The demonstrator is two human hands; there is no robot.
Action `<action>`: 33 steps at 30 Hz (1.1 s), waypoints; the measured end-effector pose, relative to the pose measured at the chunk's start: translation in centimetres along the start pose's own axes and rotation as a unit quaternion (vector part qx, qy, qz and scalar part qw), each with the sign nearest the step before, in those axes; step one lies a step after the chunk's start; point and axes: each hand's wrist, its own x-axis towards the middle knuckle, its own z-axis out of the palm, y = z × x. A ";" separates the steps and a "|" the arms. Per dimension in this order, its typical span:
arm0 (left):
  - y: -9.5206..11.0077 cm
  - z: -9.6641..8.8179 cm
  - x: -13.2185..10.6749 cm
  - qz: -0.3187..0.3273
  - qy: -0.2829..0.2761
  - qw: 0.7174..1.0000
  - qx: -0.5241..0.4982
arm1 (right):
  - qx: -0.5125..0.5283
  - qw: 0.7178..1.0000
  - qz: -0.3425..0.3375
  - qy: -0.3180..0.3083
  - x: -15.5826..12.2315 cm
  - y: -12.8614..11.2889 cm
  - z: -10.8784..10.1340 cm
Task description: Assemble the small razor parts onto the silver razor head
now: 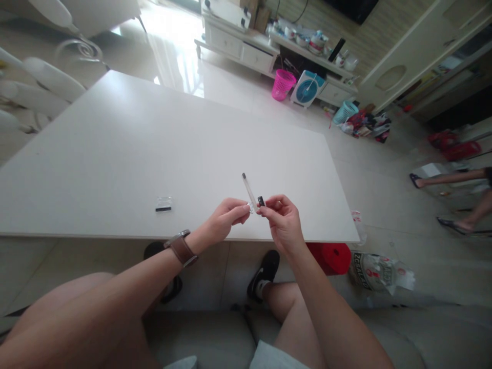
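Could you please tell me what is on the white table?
A clear packet lies on the table, left of the hands. A pen shows between them; whether it touches the table is unclear. Anything beneath the hands is hidden.

Brown watch strap (182, 250), 2 black shoes (269, 267), pale shorts (274, 357)
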 end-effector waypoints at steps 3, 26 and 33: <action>-0.3 0.0 0.1 -0.005 -0.005 1.000 0.000 | -0.009 1.000 0.000 0.004 -0.1 -0.1 0.0; -0.9 0.1 -0.1 0.004 -0.017 1.000 0.018 | -0.007 1.000 -0.008 -0.008 -0.2 -0.3 -0.2; -0.6 0.0 -0.3 0.015 -0.012 0.998 0.065 | -0.044 0.997 -0.046 -0.049 -0.5 -0.2 -0.3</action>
